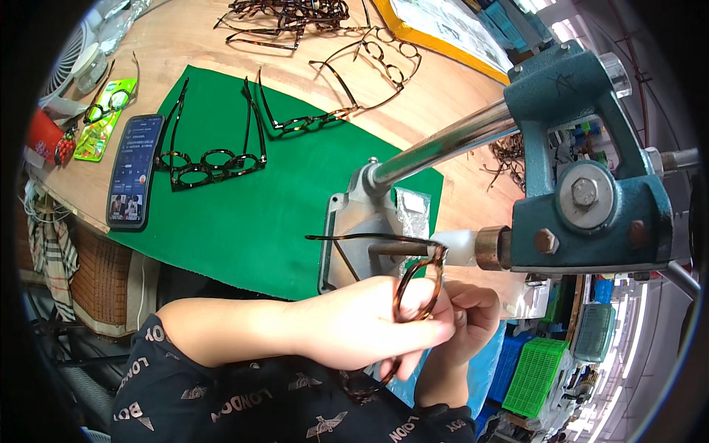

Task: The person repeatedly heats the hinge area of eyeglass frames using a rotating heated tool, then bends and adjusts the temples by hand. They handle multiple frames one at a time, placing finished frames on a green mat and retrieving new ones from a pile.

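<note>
My left hand (pixel 362 321) is closed around a brown tortoiseshell eyeglass frame (pixel 399 295). One temple of the frame reaches left above the hand, and another part of it hangs below my fingers. Just beyond, my right hand (pixel 476 314) has its fingers curled in a pinch close to the frame. What it grips, if anything, is hidden. Both hands are in front of a teal bench press (pixel 546 184), and the frame's hinge end is near its white tip (pixel 456 247). The press's metal base (pixel 343 255) stands on a green mat (pixel 229 240).
Dark eyeglass frames (pixel 210 166) lie on the mat beside a phone (pixel 135 173). A pile of frames (pixel 295 15) lies at the back of the wooden table. A steel post (pixel 443 144) slants across to the press head. Green crates (pixel 535 376) stand at lower right.
</note>
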Demonstrator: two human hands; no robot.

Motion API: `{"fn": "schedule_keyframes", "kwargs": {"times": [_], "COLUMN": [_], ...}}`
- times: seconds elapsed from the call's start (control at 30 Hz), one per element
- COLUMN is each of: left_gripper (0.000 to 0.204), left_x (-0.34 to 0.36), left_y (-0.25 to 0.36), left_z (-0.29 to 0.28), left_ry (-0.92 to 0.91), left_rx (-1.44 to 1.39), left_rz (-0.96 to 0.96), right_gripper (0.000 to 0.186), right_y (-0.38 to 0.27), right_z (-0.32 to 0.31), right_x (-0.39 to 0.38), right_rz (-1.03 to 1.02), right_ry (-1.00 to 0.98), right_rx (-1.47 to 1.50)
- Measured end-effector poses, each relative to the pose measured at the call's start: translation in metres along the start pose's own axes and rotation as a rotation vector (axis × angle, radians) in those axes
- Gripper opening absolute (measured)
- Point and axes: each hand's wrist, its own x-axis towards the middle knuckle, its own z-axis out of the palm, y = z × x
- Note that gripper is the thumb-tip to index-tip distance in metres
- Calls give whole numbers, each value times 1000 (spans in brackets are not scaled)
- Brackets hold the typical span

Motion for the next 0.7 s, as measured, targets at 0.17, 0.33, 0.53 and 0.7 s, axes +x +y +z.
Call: {"fn": "schedule_keyframes", "kwargs": {"times": [0.17,0.33,0.53,0.7], "left_gripper": [24,29,31,32], "left_x": [16,25,32,36], "left_y": [11,13,11,3], "left_z": [2,3,5,8], "left_ry": [33,45,12,22], "left_rx": [13,9,-36,-63], "left_rz": [87,39,31,26], "right_gripper": [20,14,19,19], "right_y": [23,14,7,-13], "right_z": [-34,-34,-45,-43], "right_x": [-25,-28,-30,-1], "right_rz": [172,117,147,-176], "right_ry": [264,303,294,186], "right_rx": [-154,-127,-112,-305]}}
